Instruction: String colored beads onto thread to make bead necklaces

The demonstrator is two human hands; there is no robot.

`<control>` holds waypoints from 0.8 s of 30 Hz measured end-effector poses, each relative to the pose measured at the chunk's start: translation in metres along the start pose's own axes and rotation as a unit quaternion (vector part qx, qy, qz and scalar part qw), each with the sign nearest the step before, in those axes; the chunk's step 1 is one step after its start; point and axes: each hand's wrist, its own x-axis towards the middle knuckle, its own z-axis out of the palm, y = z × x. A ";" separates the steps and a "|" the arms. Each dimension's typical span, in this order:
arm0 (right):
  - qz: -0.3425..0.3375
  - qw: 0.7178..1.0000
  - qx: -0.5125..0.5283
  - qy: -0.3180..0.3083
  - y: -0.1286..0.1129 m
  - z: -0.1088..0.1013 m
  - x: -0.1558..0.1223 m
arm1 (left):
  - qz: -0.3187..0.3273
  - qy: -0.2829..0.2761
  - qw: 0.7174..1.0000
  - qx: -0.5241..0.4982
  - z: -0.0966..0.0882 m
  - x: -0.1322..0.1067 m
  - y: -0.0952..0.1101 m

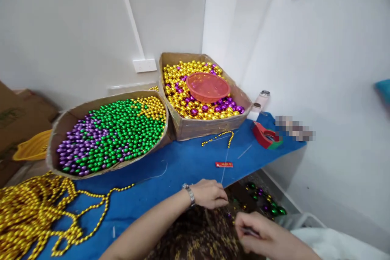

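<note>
My left hand [211, 193], with a metal watch [189, 195] on its wrist, is closed at the table's front edge. A thin white thread [224, 170] runs down into its fingers from a short strand of gold beads [230, 137] on the blue cloth. Just past that hand lies a small red packet [224, 165], with the thread crossing over it. My right hand [255, 229] is lower and to the right, off the table, over my lap. Its fingers are curled together, and what they hold, if anything, cannot be made out.
Small green, purple and gold beads fill a cardboard box [170, 124]. Behind it, a second box [207, 126] holds larger balls and a pink basin [209, 87]. Gold bead strings [27, 207] heap at left. A red tape dispenser [264, 136] and bottles [263, 98] stand at right.
</note>
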 end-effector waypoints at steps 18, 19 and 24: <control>0.129 0.906 -0.313 0.256 0.128 -0.003 -0.021 | -0.091 -0.009 0.990 0.106 0.034 0.058 0.011; 0.128 0.902 -0.320 0.261 0.127 -0.002 -0.016 | -0.090 -0.010 0.990 0.107 0.034 0.059 0.012; 0.128 0.884 -0.357 0.275 0.125 0.001 0.004 | -0.088 -0.011 0.990 0.112 0.032 0.062 0.014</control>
